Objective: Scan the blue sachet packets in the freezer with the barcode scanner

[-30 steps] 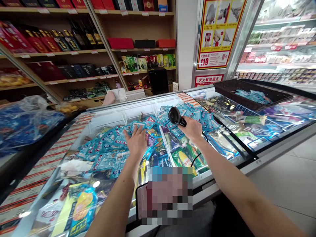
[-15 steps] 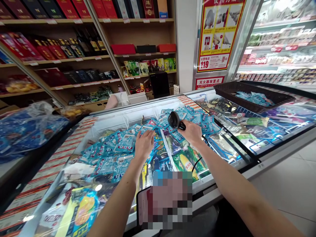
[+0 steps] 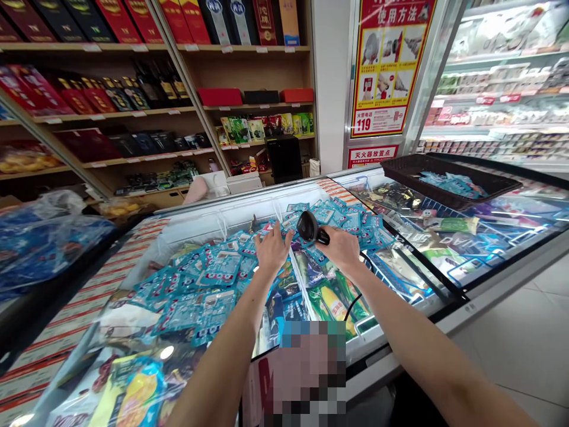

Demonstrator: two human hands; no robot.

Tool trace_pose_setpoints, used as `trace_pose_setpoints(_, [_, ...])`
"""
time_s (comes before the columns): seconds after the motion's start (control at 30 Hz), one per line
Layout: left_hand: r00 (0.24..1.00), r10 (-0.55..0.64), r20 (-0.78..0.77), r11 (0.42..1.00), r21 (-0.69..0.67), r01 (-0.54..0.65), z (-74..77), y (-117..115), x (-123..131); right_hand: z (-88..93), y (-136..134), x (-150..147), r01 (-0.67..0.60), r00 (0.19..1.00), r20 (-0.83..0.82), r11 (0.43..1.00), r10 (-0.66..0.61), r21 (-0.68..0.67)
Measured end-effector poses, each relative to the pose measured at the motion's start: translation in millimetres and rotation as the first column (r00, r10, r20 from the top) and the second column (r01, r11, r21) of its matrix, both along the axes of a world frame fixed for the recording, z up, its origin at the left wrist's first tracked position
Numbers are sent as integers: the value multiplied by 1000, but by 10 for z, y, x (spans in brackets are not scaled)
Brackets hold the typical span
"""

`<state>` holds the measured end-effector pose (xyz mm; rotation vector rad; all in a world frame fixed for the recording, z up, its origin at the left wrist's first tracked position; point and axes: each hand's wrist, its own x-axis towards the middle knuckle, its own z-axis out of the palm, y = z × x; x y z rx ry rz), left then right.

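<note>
My right hand (image 3: 341, 248) is wrapped round the handle of a black handheld barcode scanner (image 3: 307, 226), its head tilted left over the packets. A black cable runs down from it. Over the same pile, my left hand (image 3: 272, 248) reaches forward with fingers spread and nothing held; whether its fingertips touch the packets I cannot tell. Many small blue packets (image 3: 221, 268) are spread on the freezer's glass top on the left, and more blue packets (image 3: 355, 220) lie at the right of the scanner.
A black tray (image 3: 395, 169) holding blue packets stands on the freezer at the back right. Under the glass lie ice-cream packs (image 3: 331, 299). A phone-like device (image 3: 254, 385), mostly blurred, is at the front. A large plastic-wrapped blue bundle (image 3: 40, 249) sits at the left.
My left hand has moved right and slightly forward, nearer the scanner, with its fingers spreading. My right hand keeps its hold on the scanner. The camera view has shifted a little.
</note>
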<state>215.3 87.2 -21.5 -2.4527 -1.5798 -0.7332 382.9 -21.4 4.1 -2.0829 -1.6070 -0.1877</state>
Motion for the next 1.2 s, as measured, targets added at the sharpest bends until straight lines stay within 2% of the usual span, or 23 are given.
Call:
trace_pose_setpoints(0.07, [996, 85, 8, 996, 1, -85, -23, 61, 58, -2, 4, -11, -4, 1000, 3, 1000, 4, -13])
trace_pose_setpoints(0.13, [993, 113, -18, 994, 8, -113, -31, 121, 86, 5, 5, -18, -1, 1000, 6, 1000, 1, -25])
trace_pose_setpoints(0.27, [994, 61, -90, 998, -23, -64, 2, 171, 25, 29, 2, -18, 1, 1000, 11, 1000, 0, -15])
trace_pose_setpoints(0.43, [997, 6, -76, 997, -81, -12, 46, 57, -152, 40, -13, -13, -19, 1000, 6, 1000, 19, -4])
trace_pose_setpoints(0.57, [999, -4, 49, 993, -114, 10, 11, -54, -235, 24, -26, -14, -26, 1000, 1, 1000, 26, -5])
trace_pose_setpoints(0.67, [977, -13, 214, 986, -159, 48, -21, -100, -291, 13, -28, -15, -26, 1000, 4, 1000, 26, -5])
trace_pose_setpoints(0.77, [907, -19, 420, 968, -219, 122, -33, -122, -395, 14, -28, -18, -19, 1000, 6, 1000, 19, 11])
trace_pose_setpoints(0.87, [837, -15, 547, 970, -194, 144, -34, -128, -528, 25, -34, -28, -21, 1000, 3, 999, 21, 29])
trace_pose_setpoints(1.07, [738, -16, 675, 964, -185, 190, -28, -142, -652, 37, -82, -79, -119, 993, 30, 992, 118, 48])
trace_pose_setpoints(1.2, [777, -4, 629, 970, -186, 156, -35, -176, -643, 24, -118, -127, -231, 971, 76, 972, 227, 42])
